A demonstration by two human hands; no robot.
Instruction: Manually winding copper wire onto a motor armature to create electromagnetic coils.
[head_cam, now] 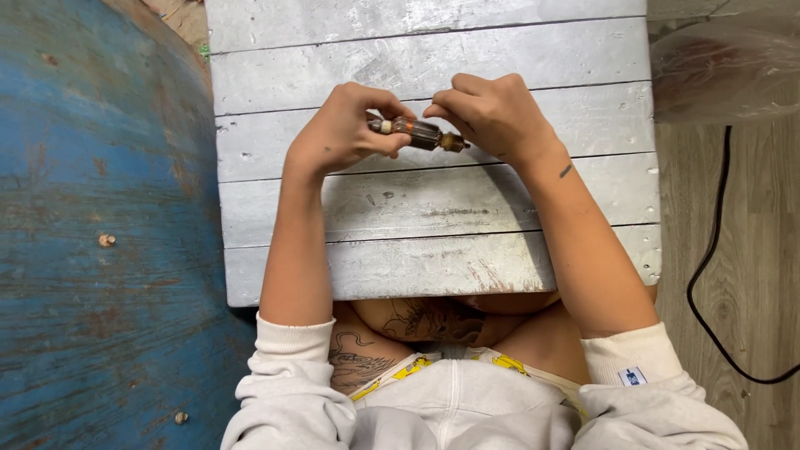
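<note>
Both the left hand (342, 133) and right hand (493, 112) pinch a small motor rotor (419, 132) over the grey plank table (433, 225); a loosened grip could drop it toward six o'clock.

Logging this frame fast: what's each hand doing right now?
Left hand: closed on the small motor armature.
Right hand: fingers pinching the same armature's other end.

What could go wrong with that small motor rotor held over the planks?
1. The rotor is pinched only by fingertips of the left hand and right hand, above the board; a slip may drop it.
2. It is cylindrical, so it could roll off toward the floor.
</note>
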